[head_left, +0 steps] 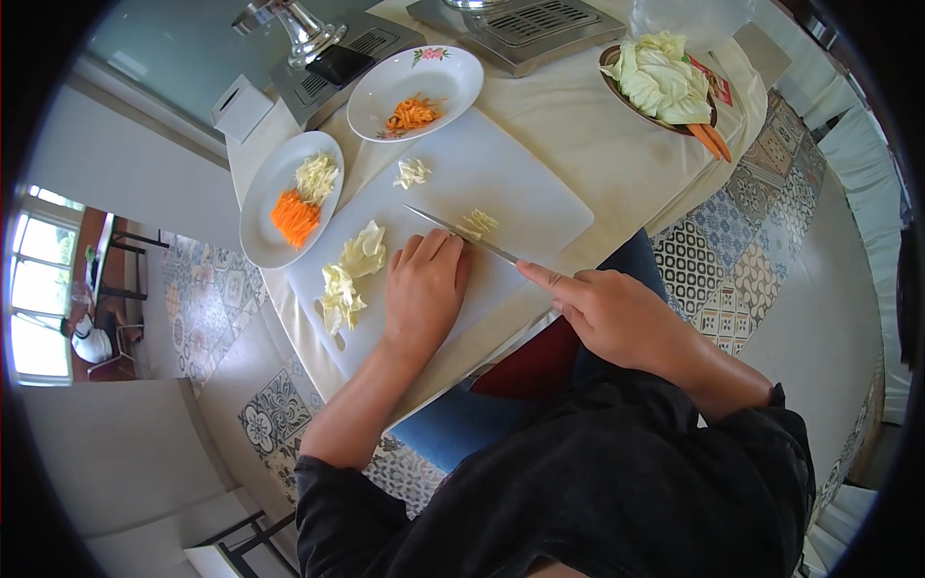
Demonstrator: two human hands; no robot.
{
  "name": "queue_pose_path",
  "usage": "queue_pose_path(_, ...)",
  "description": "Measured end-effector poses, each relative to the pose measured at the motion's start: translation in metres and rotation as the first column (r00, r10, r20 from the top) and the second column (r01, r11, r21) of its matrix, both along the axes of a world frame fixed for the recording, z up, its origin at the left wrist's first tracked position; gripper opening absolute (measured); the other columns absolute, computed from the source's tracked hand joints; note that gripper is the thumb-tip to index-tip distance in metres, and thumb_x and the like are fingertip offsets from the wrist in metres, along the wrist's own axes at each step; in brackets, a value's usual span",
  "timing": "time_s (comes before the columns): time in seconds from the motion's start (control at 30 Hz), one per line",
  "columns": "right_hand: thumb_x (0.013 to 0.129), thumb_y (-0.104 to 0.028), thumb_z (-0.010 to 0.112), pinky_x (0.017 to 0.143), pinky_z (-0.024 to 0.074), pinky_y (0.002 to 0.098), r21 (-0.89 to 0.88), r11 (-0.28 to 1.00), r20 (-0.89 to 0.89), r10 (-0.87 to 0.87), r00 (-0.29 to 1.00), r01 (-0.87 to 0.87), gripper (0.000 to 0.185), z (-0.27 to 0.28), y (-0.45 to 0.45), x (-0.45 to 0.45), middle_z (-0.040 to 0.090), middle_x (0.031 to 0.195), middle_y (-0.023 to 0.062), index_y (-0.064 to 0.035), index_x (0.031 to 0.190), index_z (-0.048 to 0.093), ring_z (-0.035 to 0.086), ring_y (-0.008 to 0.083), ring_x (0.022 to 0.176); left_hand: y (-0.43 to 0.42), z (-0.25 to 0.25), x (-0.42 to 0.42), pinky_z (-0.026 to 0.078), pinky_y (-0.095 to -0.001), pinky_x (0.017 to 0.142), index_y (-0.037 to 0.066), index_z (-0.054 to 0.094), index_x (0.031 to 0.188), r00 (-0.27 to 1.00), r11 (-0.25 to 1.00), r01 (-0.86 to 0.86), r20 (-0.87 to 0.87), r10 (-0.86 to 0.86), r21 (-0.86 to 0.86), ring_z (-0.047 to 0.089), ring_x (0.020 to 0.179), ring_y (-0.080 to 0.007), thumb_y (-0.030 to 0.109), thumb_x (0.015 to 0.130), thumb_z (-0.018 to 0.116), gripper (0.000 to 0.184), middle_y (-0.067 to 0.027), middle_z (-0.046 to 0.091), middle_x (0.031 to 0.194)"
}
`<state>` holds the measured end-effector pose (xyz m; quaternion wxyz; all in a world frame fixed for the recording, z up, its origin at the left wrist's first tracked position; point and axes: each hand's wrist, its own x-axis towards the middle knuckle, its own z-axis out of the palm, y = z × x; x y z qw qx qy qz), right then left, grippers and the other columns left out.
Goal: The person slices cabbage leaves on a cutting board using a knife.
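Note:
My right hand (609,313) grips a kitchen knife (453,228), its forefinger stretched along the top of the blade. The blade reaches left across the white cutting board (525,178). My left hand (424,284) rests on the board just beside the blade, fingers bent and close together; whatever lies under them is hidden. Thin cabbage strips (480,222) lie against the blade's far side. A small heap of shredded cabbage (411,173) sits farther up the board. To the left of my left hand are loose cabbage leaf pieces (362,252).
An oval plate (258,207) holds shredded carrot and cabbage. Behind the board, a flowered plate (462,82) has carrot shreds. A brown bowl (607,63) with cabbage and carrots stands at the right. Metal stoves (515,39) line the back. A person (92,339) sits far left.

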<state>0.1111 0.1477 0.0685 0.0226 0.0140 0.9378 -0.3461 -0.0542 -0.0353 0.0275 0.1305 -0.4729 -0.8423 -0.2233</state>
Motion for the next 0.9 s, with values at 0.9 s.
queue_pose_path(0.9,0.095,-0.013,0.055,0.068,0.0531,0.0465,0.148,0.989,-0.039,0.0,0.999,0.005,0.051,-0.007,0.009,-0.004,0.066,0.081,0.0162,-0.0236,0.145,0.054,0.066,0.0359,0.074,-0.001,-0.006,-0.001,0.049,-0.0421,0.073,0.007,0.066,0.089,0.997,1.0,-0.005,-0.077,0.006,0.018,0.063,0.084,-0.0272,0.011,0.083,0.072,0.01,-0.0051,0.065,0.092)
